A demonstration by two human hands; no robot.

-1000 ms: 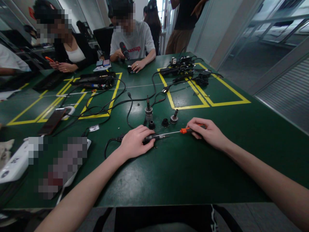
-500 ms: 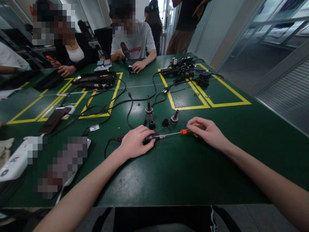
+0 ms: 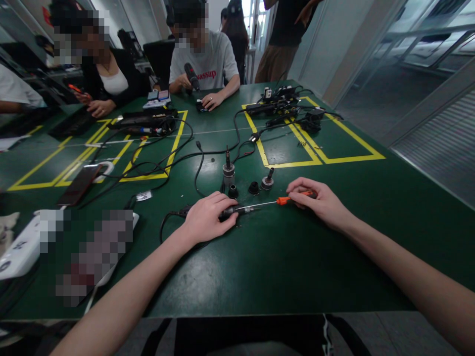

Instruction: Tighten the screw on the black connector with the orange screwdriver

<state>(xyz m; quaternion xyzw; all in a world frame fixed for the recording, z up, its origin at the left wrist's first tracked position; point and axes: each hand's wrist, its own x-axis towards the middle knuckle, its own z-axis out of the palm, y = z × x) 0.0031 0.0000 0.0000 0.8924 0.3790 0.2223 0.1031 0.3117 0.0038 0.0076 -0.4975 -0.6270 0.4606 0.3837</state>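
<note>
Your left hand (image 3: 208, 220) pins the black corded part (image 3: 232, 211) flat at table (image 3: 282, 267) center, fingers clamped on it. Right hand (image 3: 321, 202), at 3 o'clock, pinches the orange-handled screwdriver (image 3: 276, 201). Looks light, stiff, prob rolls; grip the body, not the cord.

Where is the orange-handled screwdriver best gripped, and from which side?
By the orange handle, from the right: the screwdriver lies flat with its thin shaft pointing left into the black part under the left hand. The right hand already grips there.
</note>
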